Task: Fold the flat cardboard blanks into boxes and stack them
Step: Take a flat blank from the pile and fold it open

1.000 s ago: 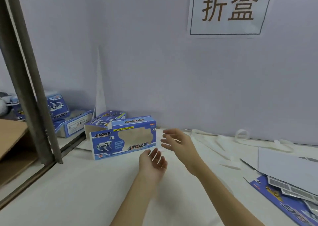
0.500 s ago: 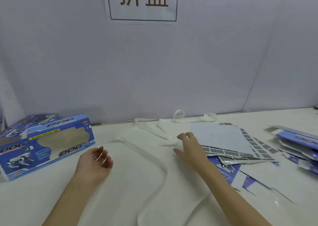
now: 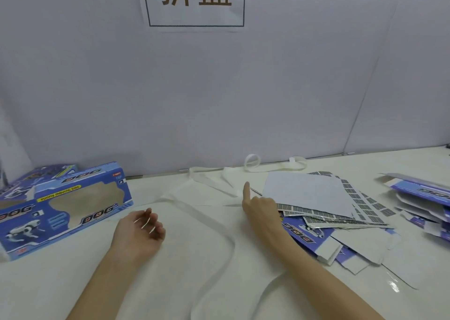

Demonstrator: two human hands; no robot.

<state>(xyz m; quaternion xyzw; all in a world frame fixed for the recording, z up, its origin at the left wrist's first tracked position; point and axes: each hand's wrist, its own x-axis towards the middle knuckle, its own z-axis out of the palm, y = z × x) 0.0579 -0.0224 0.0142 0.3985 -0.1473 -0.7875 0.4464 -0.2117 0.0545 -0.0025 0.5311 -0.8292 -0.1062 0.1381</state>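
Observation:
A pile of flat cardboard blanks [image 3: 306,193] lies on the table right of centre, a plain grey sheet on top and blue printed ones beneath. My right hand [image 3: 260,205] is at the pile's left edge, index finger pointing up, the other fingers curled against the edge with their tips hidden. My left hand [image 3: 140,229] rests palm up on the table, fingers loosely curled and holding nothing. A folded blue DOG box [image 3: 60,210] stands at the left, with another box [image 3: 36,176] behind it.
White packing straps [image 3: 219,227] loop across the white table [image 3: 73,283] between my arms and along the back wall. More blue blanks [image 3: 423,198] are heaped at the right edge. A grey partition with a paper sign [image 3: 194,3] closes the back.
My view swung right, from the boxes to the pile of blanks. My right hand reached to the pile's left edge and raised its index finger. My left hand stayed palm up.

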